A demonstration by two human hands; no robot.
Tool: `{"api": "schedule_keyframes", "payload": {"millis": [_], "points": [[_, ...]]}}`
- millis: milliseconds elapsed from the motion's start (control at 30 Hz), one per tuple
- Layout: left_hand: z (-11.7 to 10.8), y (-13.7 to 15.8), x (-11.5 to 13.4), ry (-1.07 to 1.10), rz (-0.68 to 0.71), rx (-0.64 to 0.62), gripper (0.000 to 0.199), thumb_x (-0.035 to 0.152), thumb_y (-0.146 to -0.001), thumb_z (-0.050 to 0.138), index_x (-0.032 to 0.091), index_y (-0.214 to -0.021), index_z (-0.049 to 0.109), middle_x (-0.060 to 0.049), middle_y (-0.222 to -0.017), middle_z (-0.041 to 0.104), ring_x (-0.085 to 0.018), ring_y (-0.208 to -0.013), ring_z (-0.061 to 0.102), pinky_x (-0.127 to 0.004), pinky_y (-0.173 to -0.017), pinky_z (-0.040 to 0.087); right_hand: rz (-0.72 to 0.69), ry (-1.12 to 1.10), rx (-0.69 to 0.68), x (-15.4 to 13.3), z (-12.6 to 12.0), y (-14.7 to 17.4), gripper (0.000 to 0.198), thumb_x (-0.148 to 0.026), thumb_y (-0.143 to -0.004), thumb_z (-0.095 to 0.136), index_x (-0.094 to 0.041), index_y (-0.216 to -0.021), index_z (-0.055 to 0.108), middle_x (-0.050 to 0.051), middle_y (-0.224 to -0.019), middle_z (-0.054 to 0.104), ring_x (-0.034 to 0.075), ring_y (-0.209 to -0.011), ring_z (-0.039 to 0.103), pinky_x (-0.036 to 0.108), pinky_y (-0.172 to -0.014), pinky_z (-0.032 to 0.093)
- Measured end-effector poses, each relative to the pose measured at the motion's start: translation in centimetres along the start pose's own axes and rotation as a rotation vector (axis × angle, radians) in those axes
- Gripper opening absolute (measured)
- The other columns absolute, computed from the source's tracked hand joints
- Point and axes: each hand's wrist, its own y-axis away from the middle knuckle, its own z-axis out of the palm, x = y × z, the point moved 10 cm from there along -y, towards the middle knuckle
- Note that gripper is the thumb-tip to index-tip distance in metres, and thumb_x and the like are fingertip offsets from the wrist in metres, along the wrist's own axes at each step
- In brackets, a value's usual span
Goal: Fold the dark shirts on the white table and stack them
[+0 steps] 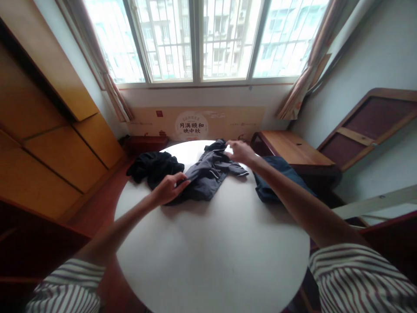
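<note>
A crumpled grey shirt [211, 174] with white piping lies on the white round table [211, 252], its dark collar end toward the window. My left hand [171, 188] pinches the shirt's left edge between thumb and fingers. At the far end, my right hand [243, 152] is closed with its fingertips on the cloth near the collar; the exact grip is partly hidden. A bunched black garment [154, 167] rests just beyond my left hand, touching or very near the shirt. Under my right forearm is a folded dark blue garment [276, 174] at the table's right side.
A wooden desk [296, 150] stands behind the table on the right, beside a wood-framed panel [368, 126] against the wall. Wooden cabinets [65, 152] line the left. A barred window [195, 43] with curtains fills the back wall, above a printed banner [195, 124].
</note>
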Motion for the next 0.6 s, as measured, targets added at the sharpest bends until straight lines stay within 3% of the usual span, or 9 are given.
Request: {"api": "schedule_keyframes", "payload": {"millis": [67, 133, 200, 300, 333, 400, 500, 567, 600], "points": [[4.3, 2.3, 2.1, -0.002, 0.058, -0.132, 0.024, 0.038, -0.097, 0.05, 0.018, -0.098, 0.064, -0.003, -0.082, 0.07, -0.016, -0.072, 0.066, -0.025, -0.07, 0.048, -0.03, -0.005, -0.222, -1.7, 5.2, 4.2, 0.041, -0.015, -0.082, 0.066, -0.018, -0.123, 0.065, 0.01, -0.097, 0.074, 0.021, -0.084, 0.068, 0.027, -0.078, 0.052], [7.1, 4.0, 4.7, 0.048, 0.102, -0.226, 0.025, 0.035, -0.1, 0.046, 0.019, -0.107, 0.063, -0.005, -0.088, 0.071, -0.018, -0.08, 0.068, -0.027, -0.075, 0.049, -0.117, -0.088, -0.338, -4.2, 8.6, 8.6, 0.058, -0.01, -0.078, 0.063, -0.019, -0.134, 0.058, 0.007, -0.089, 0.074, 0.019, -0.077, 0.067, 0.026, -0.072, 0.05], [8.6, 4.9, 7.7, 0.162, 0.153, -0.324, 0.028, 0.033, -0.101, 0.045, 0.018, -0.116, 0.062, -0.007, -0.093, 0.072, -0.018, -0.083, 0.069, -0.027, -0.077, 0.049, -0.176, -0.214, -0.345, -6.3, 9.7, 12.0, 0.059, -0.007, -0.073, 0.061, -0.019, -0.131, 0.061, 0.006, -0.088, 0.073, 0.02, -0.076, 0.066, 0.027, -0.071, 0.049], [9.0, 4.9, 11.4, 0.37, 0.272, -0.465, 0.03, 0.035, -0.1, 0.047, 0.016, -0.114, 0.067, -0.009, -0.094, 0.072, -0.017, -0.081, 0.069, -0.025, -0.075, 0.05, -0.145, -0.469, -0.201, -6.8, 8.2, 14.8, 0.038, -0.007, -0.072, 0.055, -0.018, -0.105, 0.07, 0.006, -0.086, 0.071, 0.02, -0.077, 0.065, 0.028, -0.073, 0.048], [8.5, 4.2, 11.5, 0.408, 0.281, -0.447, 0.032, 0.035, -0.101, 0.045, 0.015, -0.109, 0.069, -0.009, -0.09, 0.071, -0.016, -0.078, 0.068, -0.024, -0.074, 0.051, -0.097, -0.567, -0.135, -6.2, 7.3, 15.3, 0.03, -0.01, -0.073, 0.055, -0.018, -0.097, 0.07, 0.005, -0.082, 0.07, 0.019, -0.076, 0.064, 0.028, -0.072, 0.047], [6.6, 2.1, 10.0, 0.397, 0.204, -0.265, 0.037, 0.037, -0.102, 0.041, 0.015, -0.097, 0.07, -0.008, -0.082, 0.07, -0.016, -0.074, 0.066, -0.026, -0.073, 0.051, 0.04, -0.777, -0.003, -4.1, 5.7, 16.0, 0.019, -0.021, -0.076, 0.06, -0.02, -0.094, 0.066, 0.002, -0.078, 0.065, 0.018, -0.072, 0.061, 0.027, -0.066, 0.047], [4.3, 0.8, 7.5, 0.276, 0.055, 0.039, 0.034, 0.043, -0.099, 0.046, 0.016, -0.092, 0.066, -0.008, -0.087, 0.067, -0.018, -0.08, 0.064, -0.032, -0.077, 0.053, 0.261, -1.045, 0.157, -0.9, 4.3, 16.8, 0.029, -0.038, -0.076, 0.065, -0.023, -0.101, 0.059, 0.0, -0.084, 0.063, 0.017, -0.072, 0.059, 0.026, -0.064, 0.049], [5.6, 1.7, 8.7, 0.256, 0.091, 0.039, 0.037, 0.051, -0.09, 0.06, 0.017, -0.106, 0.062, -0.011, -0.102, 0.064, -0.023, -0.093, 0.063, -0.038, -0.084, 0.053, 0.323, -1.12, 0.229, -0.3, 3.5, 17.0, 0.039, -0.044, -0.077, 0.064, -0.025, -0.109, 0.056, 0.002, -0.095, 0.064, 0.02, -0.081, 0.062, 0.03, -0.072, 0.052], [6.9, 2.6, 9.8, 0.254, 0.137, 0.004, 0.053, 0.055, -0.081, 0.069, 0.018, -0.116, 0.057, -0.013, -0.111, 0.061, -0.026, -0.101, 0.061, -0.042, -0.088, 0.053, 0.336, -1.135, 0.253, -0.4, 3.2, 16.8, 0.043, -0.046, -0.077, 0.063, -0.025, -0.114, 0.055, 0.003, -0.1, 0.064, 0.021, -0.086, 0.063, 0.032, -0.077, 0.054]]}}
